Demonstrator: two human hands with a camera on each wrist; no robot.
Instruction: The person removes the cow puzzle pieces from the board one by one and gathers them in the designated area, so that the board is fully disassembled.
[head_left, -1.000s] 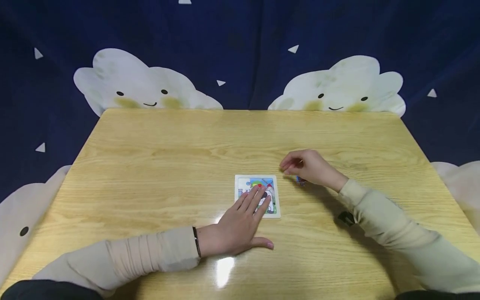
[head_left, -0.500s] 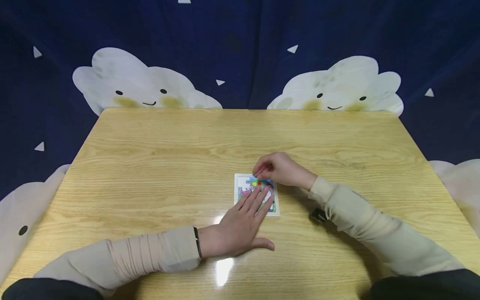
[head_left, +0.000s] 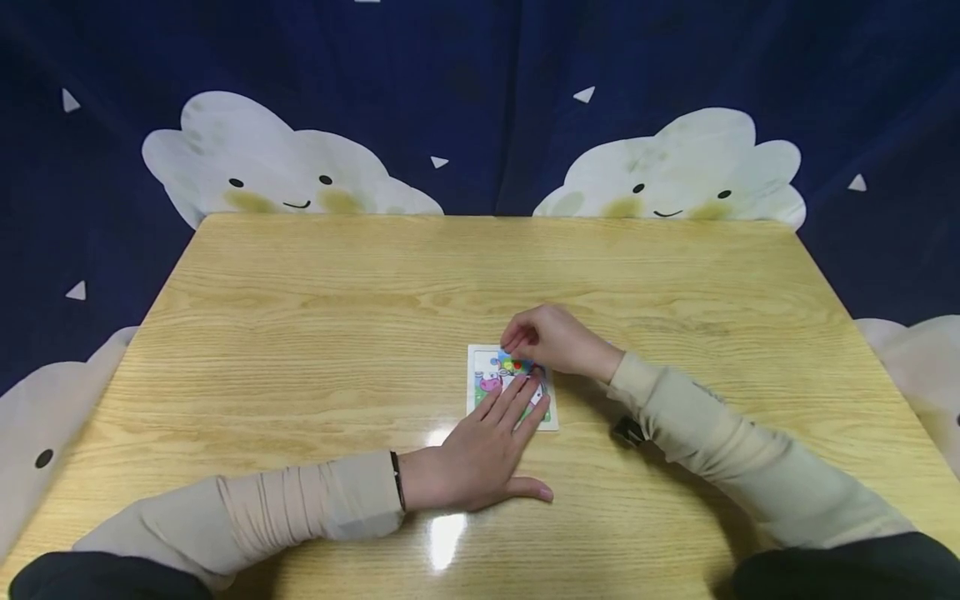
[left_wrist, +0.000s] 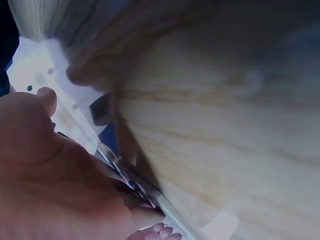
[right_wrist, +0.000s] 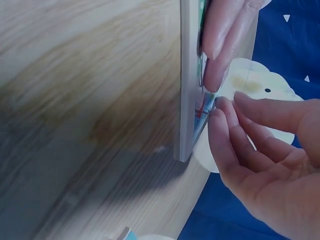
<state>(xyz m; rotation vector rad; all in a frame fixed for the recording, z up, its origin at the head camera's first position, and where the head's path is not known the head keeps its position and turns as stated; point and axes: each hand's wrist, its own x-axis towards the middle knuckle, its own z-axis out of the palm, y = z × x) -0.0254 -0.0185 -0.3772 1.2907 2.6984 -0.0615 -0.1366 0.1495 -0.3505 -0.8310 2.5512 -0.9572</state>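
Note:
A small square jigsaw board (head_left: 483, 364), pale-rimmed with a colourful cow picture, lies on the table in the head view. My left hand (head_left: 480, 462) rests over its lower part with straight, spread fingers, covering much of the picture. At the board's upper edge is my right hand (head_left: 558, 342), fingers bent and fingertips close over the blue part. From the right wrist, the board (right_wrist: 186, 95) shows edge-on; my right thumb (right_wrist: 242, 102) stands slightly apart from the other fingertips. I cannot tell whether a puzzle piece is between them.
A loose piece with a blue face (right_wrist: 131, 235) peeks in at the bottom of the right wrist view. The wooden table (head_left: 337, 333) reaches back to a dark blue curtain (head_left: 480, 83) with smiling clouds.
My right hand has moved left from beside the board to its upper edge, then stayed nearly still over the last half second. My left hand has kept its place on the board.

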